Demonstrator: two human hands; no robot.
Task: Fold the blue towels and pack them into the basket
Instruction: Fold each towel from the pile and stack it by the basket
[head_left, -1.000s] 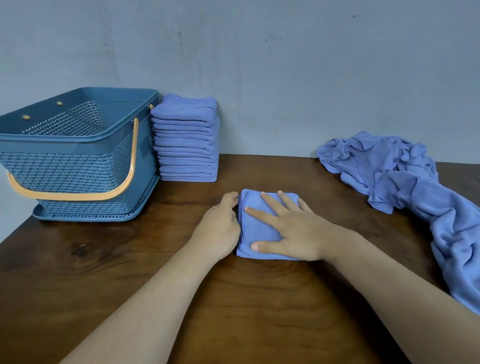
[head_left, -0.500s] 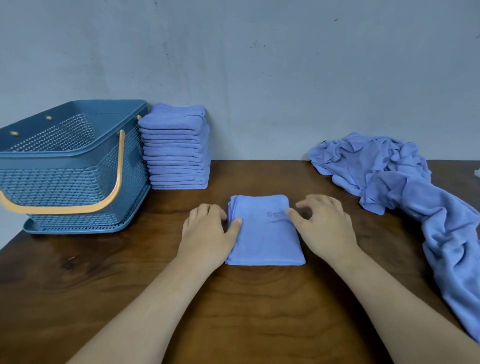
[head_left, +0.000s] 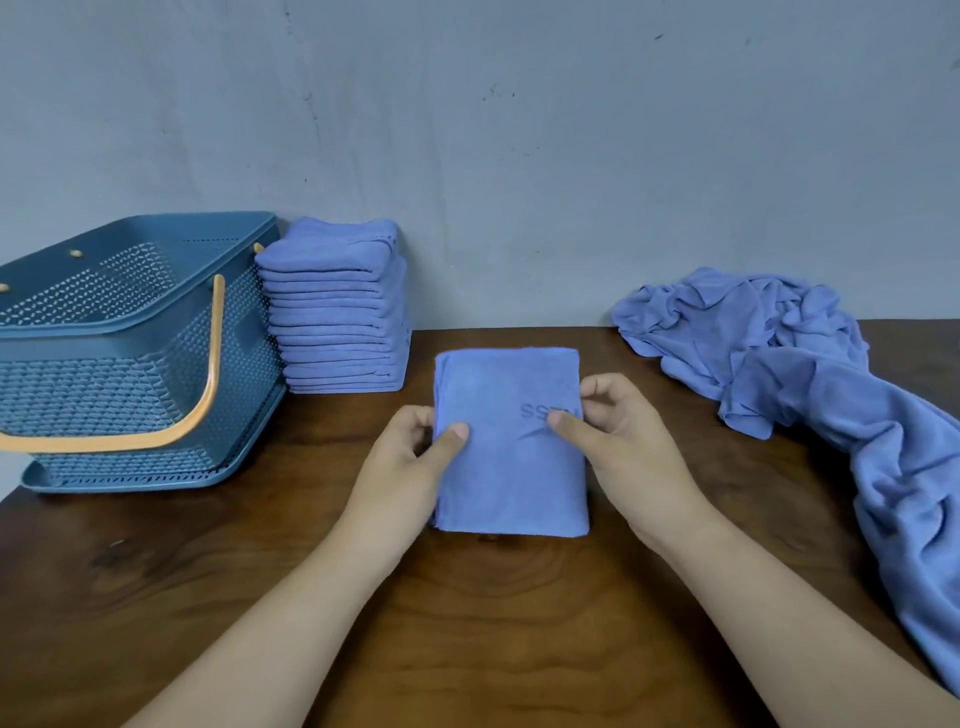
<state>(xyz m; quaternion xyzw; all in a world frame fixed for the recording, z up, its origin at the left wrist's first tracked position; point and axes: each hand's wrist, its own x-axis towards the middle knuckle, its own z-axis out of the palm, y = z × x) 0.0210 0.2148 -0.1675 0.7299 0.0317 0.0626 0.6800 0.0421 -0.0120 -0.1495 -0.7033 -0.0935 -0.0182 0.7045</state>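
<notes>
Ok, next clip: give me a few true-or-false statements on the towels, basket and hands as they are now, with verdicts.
1. The left hand and right hand each hold a side edge of the folded towel, thumbs on top. True.
2. The stack of folded towels sits inside the basket. False: it stands on the table, beside the basket.
3. The basket's orange handle stands upright. False: it hangs down along the basket's front.
4. A heap of unfolded towels lies on the right side of the table. True.
</notes>
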